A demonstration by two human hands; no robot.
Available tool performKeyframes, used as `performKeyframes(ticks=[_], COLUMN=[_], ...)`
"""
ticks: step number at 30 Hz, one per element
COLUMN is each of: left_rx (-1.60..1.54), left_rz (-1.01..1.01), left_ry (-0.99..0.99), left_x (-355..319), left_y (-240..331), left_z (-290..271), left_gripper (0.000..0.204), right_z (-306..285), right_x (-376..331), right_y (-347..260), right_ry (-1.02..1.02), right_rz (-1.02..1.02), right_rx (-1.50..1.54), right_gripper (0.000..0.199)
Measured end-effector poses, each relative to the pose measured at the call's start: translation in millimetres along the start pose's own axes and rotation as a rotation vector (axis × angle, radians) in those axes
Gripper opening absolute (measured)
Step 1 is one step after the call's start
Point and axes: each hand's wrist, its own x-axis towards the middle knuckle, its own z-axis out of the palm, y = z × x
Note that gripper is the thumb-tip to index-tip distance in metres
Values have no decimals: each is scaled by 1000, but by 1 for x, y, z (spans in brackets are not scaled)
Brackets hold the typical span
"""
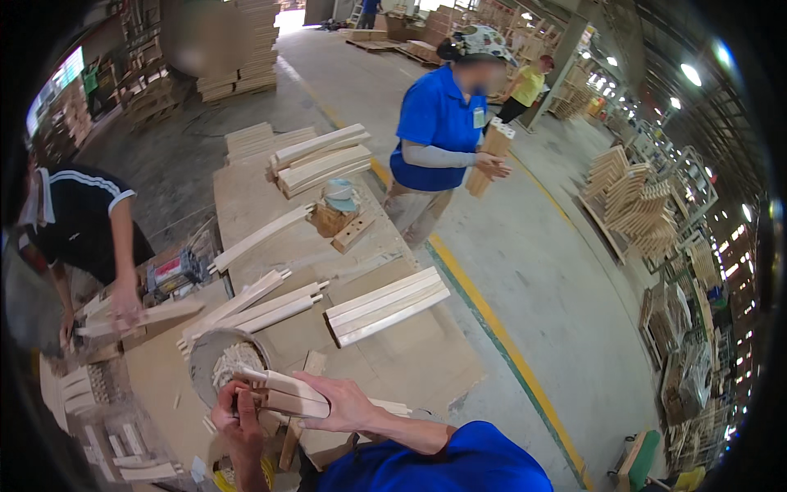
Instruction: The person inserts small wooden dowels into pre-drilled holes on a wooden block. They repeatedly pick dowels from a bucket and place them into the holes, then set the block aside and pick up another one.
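My right hand [348, 403] grips a short bundle of pale wooden pieces [297, 396] from its right end, above the near edge of the workbench. Its fingers are wrapped round the wood. At the bundle's left end my left hand [236, 410] is closed, fingers pinched together; what it holds, if anything, is too small to make out. Just beyond my left hand stands a grey bucket [197, 365] filled with small pale wooden dowels [238, 361]. A long wooden piece lies partly beneath my hands.
Milled wooden slats [389, 305] lie on the workbench [426, 361], with curved slats [324, 160] farther back. At left, a person in black [82, 221] handles wood. Across the bench a person in blue [438, 123] holds a wooden block. Stacked frames [635, 197] stand right.
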Motion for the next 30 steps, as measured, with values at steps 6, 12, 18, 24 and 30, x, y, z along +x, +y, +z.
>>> performKeyframes(ticks=[6,12,18,24,30], left_rx=[-53,203,939,1245,1176], left_rz=[-17,-274,-34,-93,-69], left_ry=[-308,-300,-617,-940,-844], left_x=[61,148,155,138,130], left_y=[-28,-106,-143,-158,-156], left_z=[-25,-78,-80,-38,-43], left_gripper=[32,19,15,22,30], right_z=[-18,-48,-38,-18,-26], right_x=[10,-11,-35,-34,-27], right_y=[19,5,39,37,22], right_ry=[37,171,72,30,13], right_rz=[139,294,303,265,289], right_rx=[-130,254,239,272,297], right_gripper=[94,86,91,93,88])
